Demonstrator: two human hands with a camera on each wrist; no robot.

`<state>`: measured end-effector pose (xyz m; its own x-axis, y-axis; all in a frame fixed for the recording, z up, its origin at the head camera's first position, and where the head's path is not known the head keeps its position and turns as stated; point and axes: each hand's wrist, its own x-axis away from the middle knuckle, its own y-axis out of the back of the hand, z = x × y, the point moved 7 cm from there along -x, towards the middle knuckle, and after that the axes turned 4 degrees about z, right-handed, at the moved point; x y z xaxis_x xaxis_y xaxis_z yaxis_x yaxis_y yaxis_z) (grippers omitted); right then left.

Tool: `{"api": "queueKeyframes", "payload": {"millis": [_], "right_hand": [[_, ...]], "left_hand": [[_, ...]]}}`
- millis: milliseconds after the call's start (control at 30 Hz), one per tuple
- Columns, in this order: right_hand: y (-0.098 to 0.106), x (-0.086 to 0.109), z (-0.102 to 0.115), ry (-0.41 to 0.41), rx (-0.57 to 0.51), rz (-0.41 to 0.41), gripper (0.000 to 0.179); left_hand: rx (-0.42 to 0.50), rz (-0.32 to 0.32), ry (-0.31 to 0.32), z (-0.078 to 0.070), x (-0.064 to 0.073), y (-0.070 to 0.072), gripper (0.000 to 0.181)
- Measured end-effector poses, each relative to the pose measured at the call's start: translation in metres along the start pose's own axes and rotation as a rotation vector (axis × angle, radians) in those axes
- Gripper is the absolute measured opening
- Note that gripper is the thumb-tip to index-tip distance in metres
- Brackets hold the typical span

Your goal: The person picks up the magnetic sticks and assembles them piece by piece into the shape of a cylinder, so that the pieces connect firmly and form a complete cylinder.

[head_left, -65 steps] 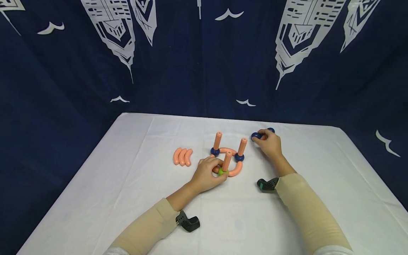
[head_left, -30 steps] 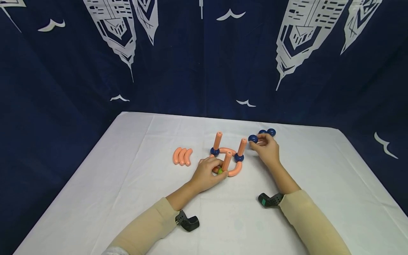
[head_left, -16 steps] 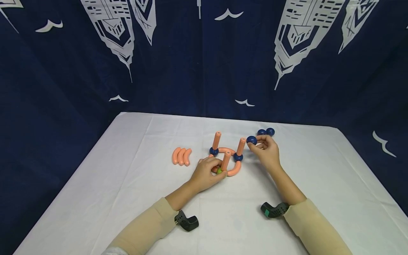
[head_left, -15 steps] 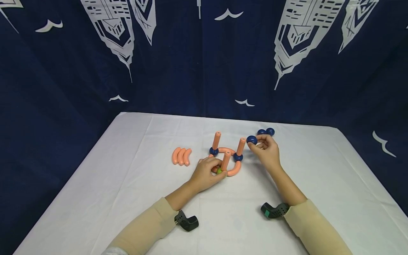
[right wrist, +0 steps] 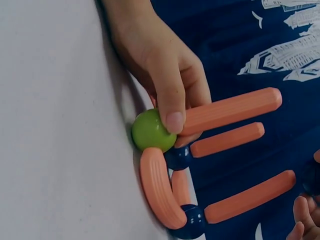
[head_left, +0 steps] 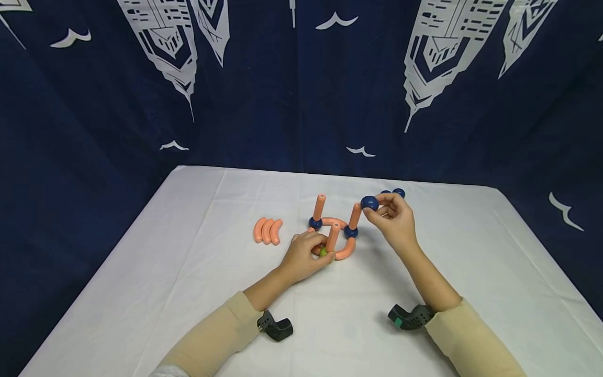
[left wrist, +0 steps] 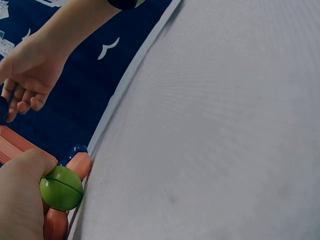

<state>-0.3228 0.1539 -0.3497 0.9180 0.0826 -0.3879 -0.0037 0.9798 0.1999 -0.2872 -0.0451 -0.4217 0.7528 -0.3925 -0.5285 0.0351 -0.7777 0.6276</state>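
My left hand (head_left: 303, 256) grips a green ball (right wrist: 150, 131) at the near corner of a ring of curved orange sticks (right wrist: 159, 185) and balls. Straight orange rods stand up from its balls: one from the green ball, the others from two dark blue corner balls (head_left: 350, 232). Thumb and fingers of my right hand (head_left: 394, 219) pinch a loose blue ball (head_left: 369, 203). It is raised beside the top of the right-hand upright rod (head_left: 355, 215), overlapping its edge in the head view. In the left wrist view, the thumb presses against the green ball.
Three loose curved orange sticks (head_left: 267, 231) lie side by side left of the ring. Two more blue balls (head_left: 398, 193) rest behind my right hand, partly hidden by it. White cloth (head_left: 339, 324) covers the table, and a dark blue curtain (head_left: 264, 104) hangs behind its far edge.
My right hand has taken one blue ball from the group at the back right, brought it left toward the ring, and lifted it. The left hand keeps its grip in place.
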Motion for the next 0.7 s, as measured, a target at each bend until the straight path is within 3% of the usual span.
{"api": "queueKeyframes", "payload": {"millis": [700], "right_hand": [[-0.037,0.014,0.033,0.137,0.005,0.125,0.032]], "left_hand": [[-0.009,0.012,0.004,0.001,0.000,-0.001,0.012]]}}
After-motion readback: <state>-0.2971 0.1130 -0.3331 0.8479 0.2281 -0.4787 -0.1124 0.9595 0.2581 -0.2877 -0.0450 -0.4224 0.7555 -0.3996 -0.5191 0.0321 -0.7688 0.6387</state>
